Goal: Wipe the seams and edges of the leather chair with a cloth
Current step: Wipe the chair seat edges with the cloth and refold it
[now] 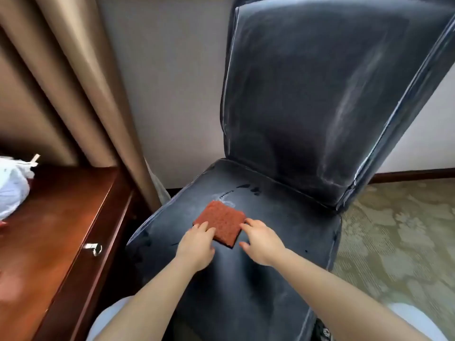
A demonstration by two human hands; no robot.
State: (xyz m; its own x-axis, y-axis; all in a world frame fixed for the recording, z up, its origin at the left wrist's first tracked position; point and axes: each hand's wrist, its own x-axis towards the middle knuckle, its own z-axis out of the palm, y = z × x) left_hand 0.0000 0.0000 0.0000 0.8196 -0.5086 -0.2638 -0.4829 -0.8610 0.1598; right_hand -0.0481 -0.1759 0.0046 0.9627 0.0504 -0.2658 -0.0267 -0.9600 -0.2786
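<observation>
A dark leather chair (295, 119) with a tall backrest and piped seams fills the middle of the head view. A folded rust-red cloth (221, 222) lies flat on the seat, near a small wet smear. My left hand (197, 244) reaches to the cloth's near-left edge, fingertips touching it. My right hand (261, 241) lies at the cloth's near-right corner, fingers spread and touching its edge. Neither hand has lifted the cloth.
A red-brown wooden desk (56, 230) with a metal drawer knob (94, 248) stands close on the left, a white plastic bag (12, 188) on it. Beige curtains (73, 82) hang behind. Patterned carpet (394, 230) lies to the right.
</observation>
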